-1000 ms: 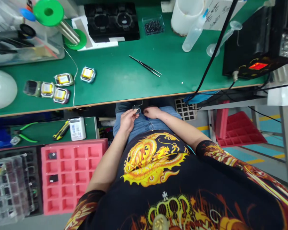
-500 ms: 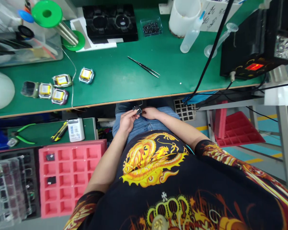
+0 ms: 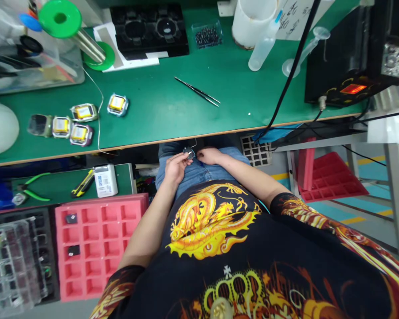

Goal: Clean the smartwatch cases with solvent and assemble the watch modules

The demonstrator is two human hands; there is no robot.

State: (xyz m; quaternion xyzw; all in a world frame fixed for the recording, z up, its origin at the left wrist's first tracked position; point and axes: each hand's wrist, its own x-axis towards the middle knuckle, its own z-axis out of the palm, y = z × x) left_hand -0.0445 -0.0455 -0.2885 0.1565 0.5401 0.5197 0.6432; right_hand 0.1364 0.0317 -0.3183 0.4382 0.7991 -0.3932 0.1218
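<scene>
Over my lap, just below the bench edge, my left hand (image 3: 176,168) pinches a small dark square electronic part (image 3: 189,153) between thumb and fingers. A pale mark shows on the part's face, and a thin light wire curves up close to it. Beside it on the right, my right hand (image 3: 210,156) rests on the jeans with its fingers curled together. Whatever those fingertips may hold is hidden or too small to name. On the green bench ahead lie metal tweezers (image 3: 197,92), apart from both hands.
Several small watch-like cases with yellow batteries (image 3: 117,104) sit on the bench's left, near a solder spool (image 3: 93,48). A soldering station (image 3: 339,75) stands at right, its black cable hanging across. A pink foam tray (image 3: 95,248) and green-handled pliers (image 3: 33,188) are lower left.
The square part is tilted slightly differently, with more of its face showing. My right hand stays nearly in place, and the view has shifted a little.
</scene>
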